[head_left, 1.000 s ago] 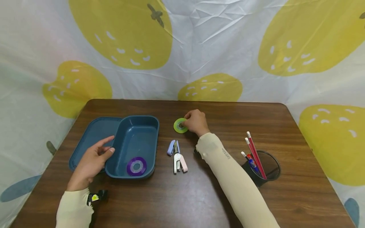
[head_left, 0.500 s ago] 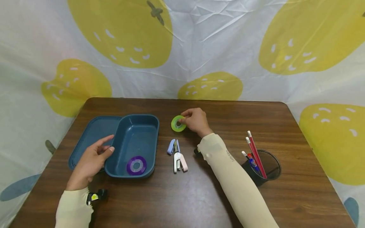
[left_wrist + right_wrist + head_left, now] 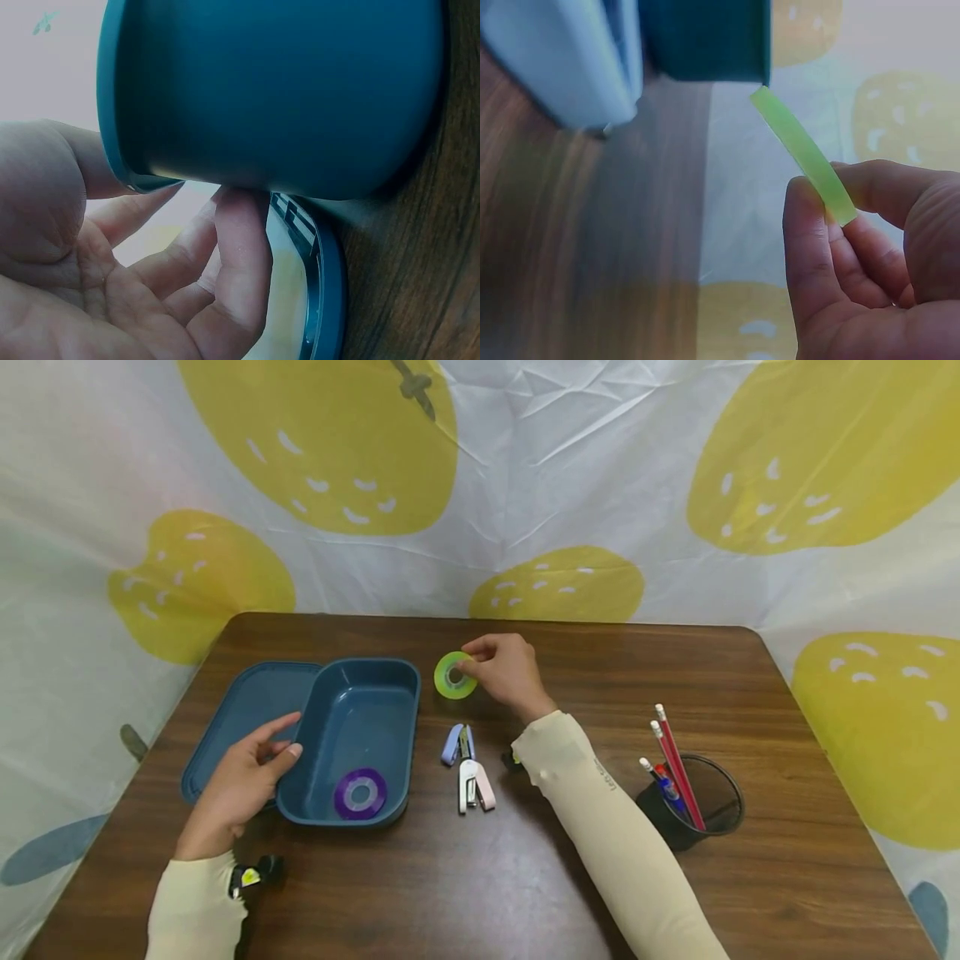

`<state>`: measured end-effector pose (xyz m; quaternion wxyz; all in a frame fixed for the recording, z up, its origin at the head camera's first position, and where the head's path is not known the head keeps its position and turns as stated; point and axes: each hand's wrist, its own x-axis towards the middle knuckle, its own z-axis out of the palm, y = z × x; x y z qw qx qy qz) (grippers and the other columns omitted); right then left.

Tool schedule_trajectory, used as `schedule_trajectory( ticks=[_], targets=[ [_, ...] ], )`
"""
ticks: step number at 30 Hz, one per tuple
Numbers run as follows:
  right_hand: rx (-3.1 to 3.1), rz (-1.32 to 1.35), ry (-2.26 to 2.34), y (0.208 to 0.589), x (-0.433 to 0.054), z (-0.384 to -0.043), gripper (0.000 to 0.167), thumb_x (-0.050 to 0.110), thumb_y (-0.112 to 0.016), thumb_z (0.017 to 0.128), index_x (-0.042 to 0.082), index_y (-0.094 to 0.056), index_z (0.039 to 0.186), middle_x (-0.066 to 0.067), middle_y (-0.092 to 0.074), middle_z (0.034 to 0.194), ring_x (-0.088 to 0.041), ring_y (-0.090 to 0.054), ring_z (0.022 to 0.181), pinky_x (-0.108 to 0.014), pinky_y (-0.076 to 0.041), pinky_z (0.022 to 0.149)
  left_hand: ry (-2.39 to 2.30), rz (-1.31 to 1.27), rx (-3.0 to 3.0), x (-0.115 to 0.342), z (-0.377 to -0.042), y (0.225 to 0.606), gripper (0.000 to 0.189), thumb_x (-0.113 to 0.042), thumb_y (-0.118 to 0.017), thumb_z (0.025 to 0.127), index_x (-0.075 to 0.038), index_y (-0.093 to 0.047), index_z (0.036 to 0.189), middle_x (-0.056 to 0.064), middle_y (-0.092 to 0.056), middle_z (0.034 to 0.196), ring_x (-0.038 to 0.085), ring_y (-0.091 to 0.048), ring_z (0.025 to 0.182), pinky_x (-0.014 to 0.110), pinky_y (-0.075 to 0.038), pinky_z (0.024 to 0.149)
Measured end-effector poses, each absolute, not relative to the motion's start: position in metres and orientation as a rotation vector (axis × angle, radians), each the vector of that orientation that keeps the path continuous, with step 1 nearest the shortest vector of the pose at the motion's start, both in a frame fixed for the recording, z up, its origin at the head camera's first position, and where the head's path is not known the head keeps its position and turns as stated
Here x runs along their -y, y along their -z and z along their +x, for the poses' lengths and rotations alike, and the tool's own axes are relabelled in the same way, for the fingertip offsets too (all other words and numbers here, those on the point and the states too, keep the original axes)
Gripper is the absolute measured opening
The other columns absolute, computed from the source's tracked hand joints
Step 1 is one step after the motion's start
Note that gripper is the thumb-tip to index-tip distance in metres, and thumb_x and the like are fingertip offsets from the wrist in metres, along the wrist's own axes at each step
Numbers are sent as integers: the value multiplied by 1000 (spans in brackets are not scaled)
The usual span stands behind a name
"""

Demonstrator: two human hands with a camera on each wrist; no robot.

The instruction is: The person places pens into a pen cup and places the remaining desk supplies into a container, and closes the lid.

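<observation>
My right hand [image 3: 510, 672] pinches a roll of yellow-green tape [image 3: 447, 680] by its edge, thumb on one side and fingers on the other. In the right wrist view the tape roll [image 3: 806, 154] appears edge-on, off the table. At the left, my left hand [image 3: 243, 781] holds the side of a dark blue plastic box [image 3: 367, 718], with the thumb at the rim and fingers against the outer wall [image 3: 285, 97]. Inside the box, near its front end, lies a roll of purple tape [image 3: 340, 797]. Some left fingertips are hidden behind the box wall.
A matching blue lid [image 3: 243, 706] lies partly under the box. Two small staplers, one lilac [image 3: 451, 745] and one white and pink [image 3: 486, 789], lie right of it. Farther right stands a black mesh cup [image 3: 723, 827] with red pencils and a blue pen.
My right hand has lifted the green tape roll and carried it left, nearer the box. The left hand and the box have stayed in place.
</observation>
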<state>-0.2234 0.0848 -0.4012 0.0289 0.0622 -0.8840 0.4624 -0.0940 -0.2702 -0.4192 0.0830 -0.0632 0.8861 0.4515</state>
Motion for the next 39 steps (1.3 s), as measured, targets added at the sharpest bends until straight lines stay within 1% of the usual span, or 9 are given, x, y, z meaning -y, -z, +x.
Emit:
schedule_trajectory(
  ticks=[3,8,13,18,25,28,31,35,39],
  targets=[
    [2698,231,-1450,395,-80,-218,23,25,-87,89,11,-83,107,-7,-82,97,-21,-76,89,-29,-57,69,-1346,-183,-2646,271,-94,419,57,-31,-57,111,-23,-40,165,27,-59,142,26,-57,93,29,-51,62],
    [2651,316,-1490,386,-67,-210,23,23,-87,89,10,-83,107,-7,-81,97,-20,-75,88,-29,-59,69,-1358,-178,-2651,271,-93,419,56,-30,-57,111,-22,-41,164,26,-60,139,24,-56,87,29,-51,61],
    [2622,375,-1526,381,-52,-204,21,21,-86,89,9,-83,106,-6,-81,93,-17,-75,85,-27,-58,69,-1368,-182,-2649,271,-93,419,56,-29,-58,110,-22,-41,164,27,-60,139,22,-56,83,29,-50,60],
    [2621,431,-1558,380,-37,-198,20,18,-85,90,7,-82,107,-7,-81,94,-16,-75,84,-24,-60,70,-1378,-192,-2644,271,-92,420,56,-29,-57,111,-23,-41,164,26,-60,138,21,-55,82,29,-49,59],
    [2683,478,-1592,380,-19,-191,22,19,-83,92,7,-81,110,-6,-80,97,-15,-73,85,-23,-60,72,-1374,-195,-2637,273,-91,419,56,-31,-57,111,-24,-40,164,26,-57,140,25,-56,90,30,-50,61],
    [2722,516,-1567,385,-11,-191,22,20,-83,94,7,-80,112,-6,-79,99,-15,-73,86,-22,-60,73,-1383,-186,-2627,274,-91,418,57,-31,-57,111,-24,-40,165,27,-57,141,23,-57,83,30,-50,60],
    [2759,553,-1523,391,-4,-191,22,20,-82,94,8,-80,113,-5,-80,100,-13,-73,87,-21,-59,73,-1389,-178,-2625,274,-92,419,57,-31,-57,111,-24,-40,165,27,-58,141,20,-57,79,29,-50,59],
    [2793,575,-1486,395,4,-190,22,21,-82,94,9,-81,113,-3,-80,100,-11,-72,87,-20,-58,72,-1388,-170,-2630,274,-93,420,57,-33,-58,110,-24,-41,164,26,-59,140,20,-57,84,30,-51,60],
    [2820,612,-1435,397,11,-190,21,22,-81,95,11,-81,113,0,-80,99,-10,-70,88,-19,-57,73,-1392,-176,-2619,275,-93,423,58,-33,-58,110,-25,-40,164,25,-59,141,23,-57,89,30,-52,62]
  ],
)
